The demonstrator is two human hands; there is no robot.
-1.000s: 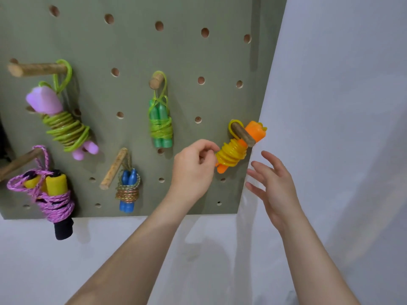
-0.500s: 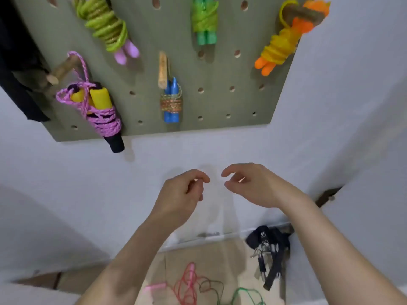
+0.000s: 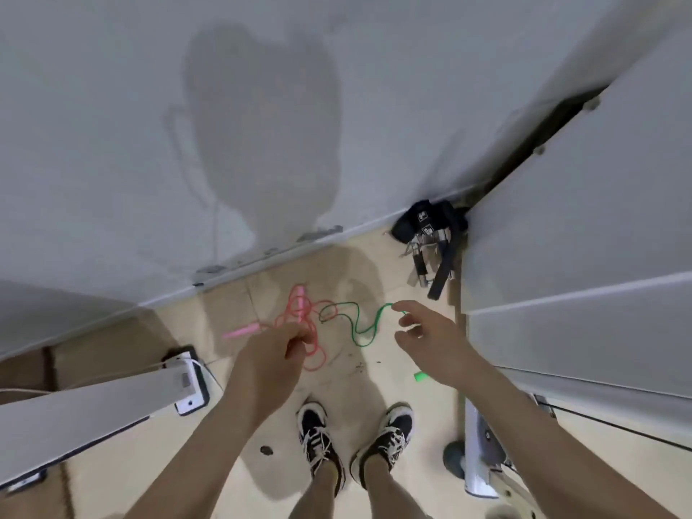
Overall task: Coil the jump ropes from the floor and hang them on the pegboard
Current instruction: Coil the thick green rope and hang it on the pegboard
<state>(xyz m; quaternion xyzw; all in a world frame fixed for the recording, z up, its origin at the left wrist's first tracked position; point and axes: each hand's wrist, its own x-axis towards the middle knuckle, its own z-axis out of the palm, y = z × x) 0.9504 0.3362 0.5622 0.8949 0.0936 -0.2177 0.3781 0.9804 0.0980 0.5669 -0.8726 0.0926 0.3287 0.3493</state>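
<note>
A pink jump rope point(image 3: 299, 324) lies tangled on the beige floor near the wall, one pink handle point(image 3: 241, 332) to its left. A green jump rope point(image 3: 357, 324) snakes beside it on the right, with a green handle point(image 3: 420, 376) partly hidden under my right wrist. My left hand point(image 3: 273, 354) hovers above the pink rope, fingers curled, holding nothing. My right hand point(image 3: 430, 339) hangs over the green rope's end with fingers spread and empty. The pegboard is out of view.
A black strap bundle with metal clips point(image 3: 430, 234) lies in the corner by the wall. A white beam with a black-edged foot point(image 3: 183, 383) juts in from the left. A white frame and round base point(image 3: 475, 455) stand at right. My two shoes point(image 3: 355, 443) are below.
The view has swung down from the pegboard to the floor. Both hands have dropped from the hung orange rope and now hover over the pink and green ropes.
</note>
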